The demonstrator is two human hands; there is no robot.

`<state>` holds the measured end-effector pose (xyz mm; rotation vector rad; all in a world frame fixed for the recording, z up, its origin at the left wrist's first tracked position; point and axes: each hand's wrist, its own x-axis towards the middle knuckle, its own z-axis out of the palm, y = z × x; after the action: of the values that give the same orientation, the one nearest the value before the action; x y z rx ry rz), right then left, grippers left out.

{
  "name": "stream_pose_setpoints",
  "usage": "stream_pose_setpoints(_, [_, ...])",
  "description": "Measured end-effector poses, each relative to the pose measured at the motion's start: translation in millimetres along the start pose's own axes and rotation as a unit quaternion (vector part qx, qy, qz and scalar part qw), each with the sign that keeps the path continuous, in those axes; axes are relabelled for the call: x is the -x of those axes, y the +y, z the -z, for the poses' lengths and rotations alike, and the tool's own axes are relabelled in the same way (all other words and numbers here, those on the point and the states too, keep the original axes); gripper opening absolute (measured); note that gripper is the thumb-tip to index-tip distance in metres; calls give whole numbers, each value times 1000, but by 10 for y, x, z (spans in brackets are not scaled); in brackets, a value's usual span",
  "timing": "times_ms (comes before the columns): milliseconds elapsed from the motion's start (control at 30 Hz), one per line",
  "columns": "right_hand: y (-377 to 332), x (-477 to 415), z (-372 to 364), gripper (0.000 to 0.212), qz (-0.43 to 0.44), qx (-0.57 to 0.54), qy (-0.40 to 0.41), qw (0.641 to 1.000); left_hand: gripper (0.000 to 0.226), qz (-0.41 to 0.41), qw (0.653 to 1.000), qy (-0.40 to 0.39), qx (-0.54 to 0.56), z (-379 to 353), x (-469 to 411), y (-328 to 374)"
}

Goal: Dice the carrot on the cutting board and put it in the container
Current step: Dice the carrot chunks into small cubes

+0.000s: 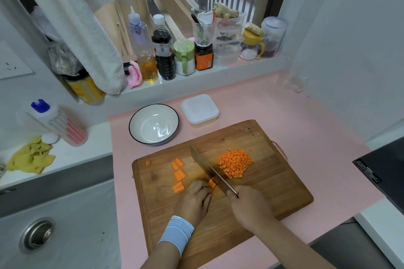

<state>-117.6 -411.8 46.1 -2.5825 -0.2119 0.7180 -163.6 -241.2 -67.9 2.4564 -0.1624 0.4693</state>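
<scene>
Head view: both forearms come in from the bottom edge of the frame and meet over the lower middle of the board point(273, 192). The left hand point(196, 197), with a blue wristband point(177, 232) on its wrist, lies knuckles up. Its fingers are curled down, pinning a carrot piece point(212, 184) to the wood, with the fingertips just beside the blade. The right hand point(249, 205) is closed in a fist around the handle of the knife point(209, 170), and the handle itself is hidden inside the grip. The blade runs diagonally from this hand toward the upper left, its edge down at the held piece and its tip pointing at the board's far side.

Right of the blade, at centre right of the frame, sits a pile of dice point(236, 162). Left of the blade, three chunks point(180, 174) lie in a loose column, apart from each other. A small stub point(148, 162) lies near the board's left edge.

Above the board, on the pink counter point(306, 111), a bowl point(153, 116) and a square container point(200, 109) with its lid on stand side by side, near each other and not touching. A sink point(65, 236) fills the lower left corner.
</scene>
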Motion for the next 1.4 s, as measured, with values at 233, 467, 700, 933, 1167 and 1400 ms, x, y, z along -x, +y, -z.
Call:
stream_pose_setpoints(233, [-30, 72, 6, 30, 39, 61, 34, 997, 9, -16, 1000, 8, -12, -8, -8, 11])
stream_pose_setpoints(467, [4, 204, -21, 32, 73, 89, 58, 992, 10, -16, 1000, -3, -7, -28, 1, -32])
stream_pose_setpoints(700, [75, 282, -41, 34, 73, 91, 56, 992, 10, -19, 1000, 8, -4, -19, -4, -12])
stream_pose_setpoints(933, [115, 299, -23, 40, 71, 115, 46, 990, 8, -25, 999, 20, 2, -16, -11, 4])
stream_pose_setpoints(1167, [103, 99, -84, 30, 47, 114, 10, 992, 10, -25, 1000, 9, 2, -37, -7, -19])
stream_pose_setpoints(1400, [11, -69, -96, 25, 59, 84, 4, 995, 12, -21, 1000, 7, 8, -45, 5, -26])
